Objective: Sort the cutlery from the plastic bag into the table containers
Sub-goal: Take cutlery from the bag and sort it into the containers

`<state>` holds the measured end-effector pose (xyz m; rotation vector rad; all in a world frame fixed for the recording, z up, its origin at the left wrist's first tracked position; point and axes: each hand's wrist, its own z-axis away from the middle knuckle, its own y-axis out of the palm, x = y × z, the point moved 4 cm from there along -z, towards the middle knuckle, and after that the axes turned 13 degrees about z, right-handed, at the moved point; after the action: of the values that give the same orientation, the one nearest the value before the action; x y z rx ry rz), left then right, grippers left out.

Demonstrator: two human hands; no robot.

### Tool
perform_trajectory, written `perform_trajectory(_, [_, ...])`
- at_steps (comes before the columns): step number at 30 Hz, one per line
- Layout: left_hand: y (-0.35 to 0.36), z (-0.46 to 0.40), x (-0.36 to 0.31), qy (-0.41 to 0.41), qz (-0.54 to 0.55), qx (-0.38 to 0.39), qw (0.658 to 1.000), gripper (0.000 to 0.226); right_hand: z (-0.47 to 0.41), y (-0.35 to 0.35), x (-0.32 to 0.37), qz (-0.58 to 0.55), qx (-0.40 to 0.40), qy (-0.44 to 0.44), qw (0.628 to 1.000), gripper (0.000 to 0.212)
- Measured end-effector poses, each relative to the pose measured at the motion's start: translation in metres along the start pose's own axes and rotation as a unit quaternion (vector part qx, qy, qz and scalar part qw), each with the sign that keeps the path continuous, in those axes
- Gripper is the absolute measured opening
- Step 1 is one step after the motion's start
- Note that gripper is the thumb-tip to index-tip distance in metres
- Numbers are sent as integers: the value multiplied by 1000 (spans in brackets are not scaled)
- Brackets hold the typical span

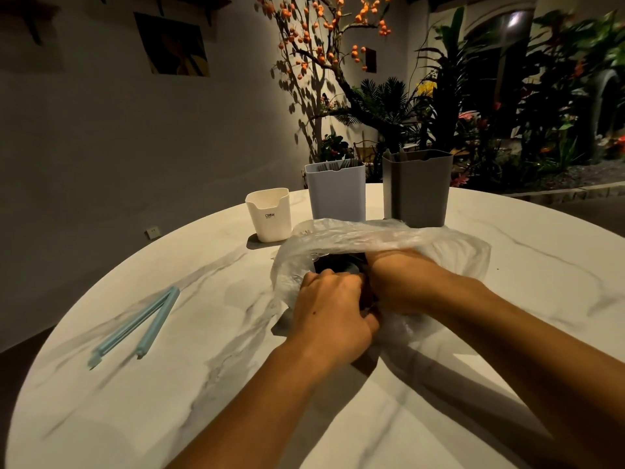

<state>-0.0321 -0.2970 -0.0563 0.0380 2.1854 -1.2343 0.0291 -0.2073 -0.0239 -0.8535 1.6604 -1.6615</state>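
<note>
Left hand (333,313) grips the bag (382,242) mouth, opening leftward; right hand (399,282) reaches inside, fingers hidden; dark cutlery (338,264) indistinct.

Head-worn view, forward and down onto the table (473,333), close.

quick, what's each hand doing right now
Left hand: fingers curled, gripping the plastic bag at its opening.
Right hand: reaching inside the bag; its fingers are hidden, so cannot tell.

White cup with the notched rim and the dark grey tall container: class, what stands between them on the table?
In the head view, the pale blue tall container stands between the white cup and the dark grey container.
</note>
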Motion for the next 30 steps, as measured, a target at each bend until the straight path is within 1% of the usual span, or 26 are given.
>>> perform_trajectory(2, [-2, 0, 1, -4, 9, -5, 1000, 34, -4, 4, 2, -57, 22, -6, 998, 30])
perform_trajectory(4, [-5, -1, 1, 10, 22, -16, 1000, 25, -5, 6, 0, -110, 24, 1, 994, 30])
perform_trajectory(7, [-12, -5, 3, 8, 72, -57, 996, 13, -3, 7, -3, -134, 12, 8, 991, 30])
perform_trajectory(9, [-17, -5, 4, -16, 133, -84, 987, 14, 2, 6, 1, -125, 3, 5, 992, 30])
perform_trajectory(11, [-21, -5, 4, -45, 195, -103, 974, 21, 10, 3, 8, -123, -4, -5, 992, 28])
perform_trajectory(13, [-23, -7, 4, -72, 234, -103, 964, 24, 18, -1, 15, -134, -9, -24, 991, 23])
perform_trajectory(15, [-22, -11, 5, -111, 270, -87, 952, 27, 29, -4, 23, -145, -11, -57, 988, 16])
perform_trajectory(18, [-18, -16, 14, -200, 303, -52, 930, 31, 37, -1, 32, -122, -3, -104, 987, 14])
perform_trajectory(20, [-18, -16, 21, -245, 316, -51, 915, 30, 37, 3, 32, -112, 14, -119, 987, 17])
perform_trajectory(26, [-14, -13, 27, -307, 408, -50, 858, 28, 36, 8, 33, -76, -25, -174, 982, 19])
perform_trajectory(28, [-14, -14, 28, -320, 395, -53, 860, 29, 39, 10, 36, -51, -40, -200, 978, 19])
perform_trajectory(30, [-16, -14, 29, -323, 377, -65, 865, 29, 39, 6, 35, -1, -81, -204, 976, 30])
